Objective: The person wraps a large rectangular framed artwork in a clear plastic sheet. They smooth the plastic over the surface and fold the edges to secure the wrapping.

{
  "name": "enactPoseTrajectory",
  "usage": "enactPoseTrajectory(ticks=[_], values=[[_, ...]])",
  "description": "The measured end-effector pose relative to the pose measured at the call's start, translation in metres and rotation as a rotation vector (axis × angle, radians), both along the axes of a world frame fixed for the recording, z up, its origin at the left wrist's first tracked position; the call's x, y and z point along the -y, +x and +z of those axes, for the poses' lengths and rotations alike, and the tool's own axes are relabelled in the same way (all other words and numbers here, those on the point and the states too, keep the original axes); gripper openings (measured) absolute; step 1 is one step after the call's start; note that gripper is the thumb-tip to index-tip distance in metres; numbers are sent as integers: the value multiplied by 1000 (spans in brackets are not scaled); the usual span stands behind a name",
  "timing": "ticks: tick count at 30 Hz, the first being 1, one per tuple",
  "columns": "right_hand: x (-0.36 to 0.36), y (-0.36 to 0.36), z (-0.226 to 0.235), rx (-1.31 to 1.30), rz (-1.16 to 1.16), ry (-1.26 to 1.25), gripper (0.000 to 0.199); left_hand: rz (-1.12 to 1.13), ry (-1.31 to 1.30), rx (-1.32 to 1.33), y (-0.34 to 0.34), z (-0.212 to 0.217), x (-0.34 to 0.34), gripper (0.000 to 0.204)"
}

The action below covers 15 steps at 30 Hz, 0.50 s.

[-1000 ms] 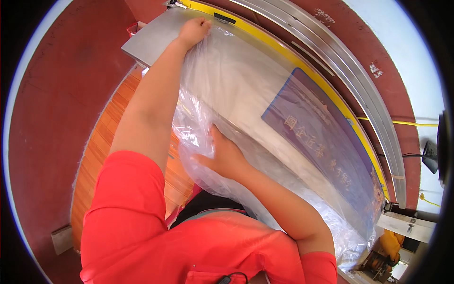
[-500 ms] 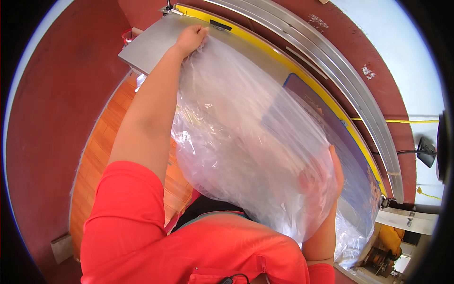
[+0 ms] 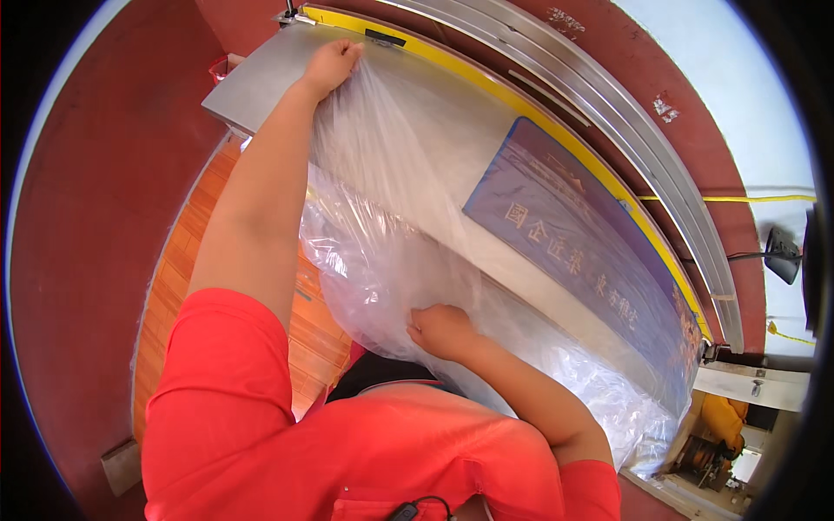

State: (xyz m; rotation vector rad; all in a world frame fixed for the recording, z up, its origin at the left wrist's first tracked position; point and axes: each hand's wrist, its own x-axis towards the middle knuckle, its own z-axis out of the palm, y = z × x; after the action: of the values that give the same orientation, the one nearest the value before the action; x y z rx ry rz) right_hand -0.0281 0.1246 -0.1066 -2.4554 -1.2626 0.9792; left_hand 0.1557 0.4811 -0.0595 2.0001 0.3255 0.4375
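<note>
The left hand is reaching out toward eleven o'clock, far up the picture, and is pinching the far edge of a clear plastic sheet, its fingers closed on the film where it is lying against the grey metal bench. The right hand is sitting close to the body, just below the centre, and is clenching a bunched fold of the same plastic sheet at its near edge. Between the two hands the film is stretching tight in long creases, running from eleven o'clock down toward six o'clock, and it is spreading on toward four o'clock, where it is lying crumpled and loose along the near side of the bench. A flat blue panel with pale lettering is lying on the bench at about two o'clock from the right hand, its lower part showing dimly through the film that is covering it. A yellow strip is running along the far side of the bench, and beyond it silver metal rails are curving from twelve o'clock round to three o'clock. A floor of orange wooden boards is showing at nine o'clock, beside the left arm. The person is wearing a red shirt, which is filling the lower part of the view.
</note>
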Motion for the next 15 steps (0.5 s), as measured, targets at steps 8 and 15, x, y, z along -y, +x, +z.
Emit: enactPoseTrajectory(ticks=[8, 15], values=[[68, 24, 115, -1169, -161, 570, 19, 96, 76, -2, -25, -3, -19, 26], [187, -23, 188, -817, -276, 456, 13, 42, 11, 37, 1, -6, -3, 30]])
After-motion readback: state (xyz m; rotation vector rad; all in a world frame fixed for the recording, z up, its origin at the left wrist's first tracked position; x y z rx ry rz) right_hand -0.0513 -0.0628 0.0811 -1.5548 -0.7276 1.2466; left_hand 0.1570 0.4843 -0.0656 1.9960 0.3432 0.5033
